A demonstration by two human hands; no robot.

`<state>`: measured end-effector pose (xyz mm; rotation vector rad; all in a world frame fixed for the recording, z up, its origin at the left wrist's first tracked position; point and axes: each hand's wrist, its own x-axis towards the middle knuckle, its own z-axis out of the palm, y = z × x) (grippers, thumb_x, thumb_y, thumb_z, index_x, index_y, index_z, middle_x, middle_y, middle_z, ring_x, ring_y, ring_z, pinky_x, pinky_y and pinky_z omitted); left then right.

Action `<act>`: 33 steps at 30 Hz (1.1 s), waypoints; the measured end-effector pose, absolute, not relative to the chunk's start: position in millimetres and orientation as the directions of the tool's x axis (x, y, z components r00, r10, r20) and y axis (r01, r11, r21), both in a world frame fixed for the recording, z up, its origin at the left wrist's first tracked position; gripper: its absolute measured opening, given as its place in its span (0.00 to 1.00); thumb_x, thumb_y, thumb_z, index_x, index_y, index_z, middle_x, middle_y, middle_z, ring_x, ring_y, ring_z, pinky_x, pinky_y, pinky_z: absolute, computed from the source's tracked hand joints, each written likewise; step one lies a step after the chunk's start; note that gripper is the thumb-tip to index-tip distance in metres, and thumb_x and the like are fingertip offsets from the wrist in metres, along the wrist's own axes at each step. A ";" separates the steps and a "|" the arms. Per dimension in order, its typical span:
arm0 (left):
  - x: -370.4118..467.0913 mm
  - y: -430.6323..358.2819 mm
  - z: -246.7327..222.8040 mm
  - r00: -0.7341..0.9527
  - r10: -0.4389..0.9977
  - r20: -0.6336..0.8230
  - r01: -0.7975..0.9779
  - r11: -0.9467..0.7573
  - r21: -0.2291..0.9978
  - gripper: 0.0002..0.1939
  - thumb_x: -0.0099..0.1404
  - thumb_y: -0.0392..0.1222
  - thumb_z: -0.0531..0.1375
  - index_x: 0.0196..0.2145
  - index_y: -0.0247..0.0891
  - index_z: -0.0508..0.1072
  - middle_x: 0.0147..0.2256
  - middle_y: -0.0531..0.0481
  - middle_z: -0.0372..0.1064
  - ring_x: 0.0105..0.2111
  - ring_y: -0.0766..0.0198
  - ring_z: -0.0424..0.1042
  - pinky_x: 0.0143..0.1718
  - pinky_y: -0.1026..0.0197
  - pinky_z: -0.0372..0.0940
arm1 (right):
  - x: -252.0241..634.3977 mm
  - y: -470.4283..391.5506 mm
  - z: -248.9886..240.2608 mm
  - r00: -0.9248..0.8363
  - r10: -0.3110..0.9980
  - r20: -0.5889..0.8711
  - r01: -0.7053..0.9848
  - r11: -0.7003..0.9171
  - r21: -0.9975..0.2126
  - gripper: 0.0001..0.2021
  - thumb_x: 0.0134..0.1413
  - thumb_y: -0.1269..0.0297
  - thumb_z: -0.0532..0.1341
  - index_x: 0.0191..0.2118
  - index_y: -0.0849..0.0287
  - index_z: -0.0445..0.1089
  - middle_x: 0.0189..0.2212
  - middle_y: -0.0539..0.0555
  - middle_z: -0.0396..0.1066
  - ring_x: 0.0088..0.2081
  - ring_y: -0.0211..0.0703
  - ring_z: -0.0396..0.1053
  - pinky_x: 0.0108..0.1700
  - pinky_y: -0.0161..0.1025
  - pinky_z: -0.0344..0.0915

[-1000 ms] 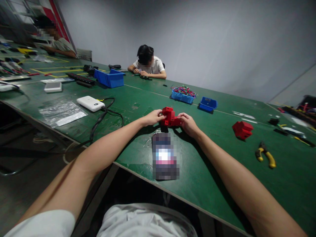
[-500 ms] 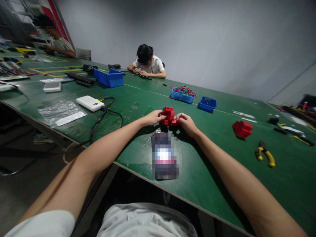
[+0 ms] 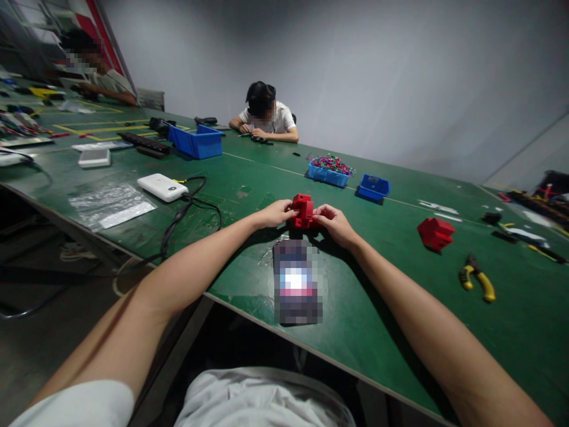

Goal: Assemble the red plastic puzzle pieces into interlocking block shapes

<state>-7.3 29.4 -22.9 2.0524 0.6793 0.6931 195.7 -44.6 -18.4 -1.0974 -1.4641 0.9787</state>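
Note:
A red blocky part (image 3: pixel 303 209) with small holes and a notched shape is held between my two hands, just above the green table. My left hand (image 3: pixel 278 213) grips it from the left, fingers closed on its side. On the right, my right hand (image 3: pixel 334 222) is pinched at the part's lower right side; its fingertips partly hide that end. A phone (image 3: pixel 297 281) with a lit, blurred screen lies on the table between my forearms, just below the red part.
Rightward lie another red part (image 3: pixel 435 233) and yellow-handled pliers (image 3: pixel 477 279). Beyond my hands stand a blue bin of coloured wires (image 3: pixel 329 174) and a smaller blue bin (image 3: pixel 374 187). A white power bank (image 3: pixel 162 186) with black cables sits left. Two people sit farther off.
My right hand's fingers have closed in slightly against the red part's right side. The left hand has barely moved, and the other things lie as before.

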 end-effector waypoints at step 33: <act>-5.7 27.1 -20.3 0.677 0.694 0.243 0.366 -0.605 0.707 0.16 0.61 0.41 0.53 0.42 0.30 0.72 0.43 0.42 0.74 0.41 0.57 0.71 0.45 0.60 0.64 | 198.5 -38.2 -27.4 0.043 0.941 0.337 0.270 0.314 -0.910 0.21 0.45 0.42 0.63 0.28 0.58 0.68 0.22 0.50 0.69 0.23 0.38 0.63 0.28 0.38 0.61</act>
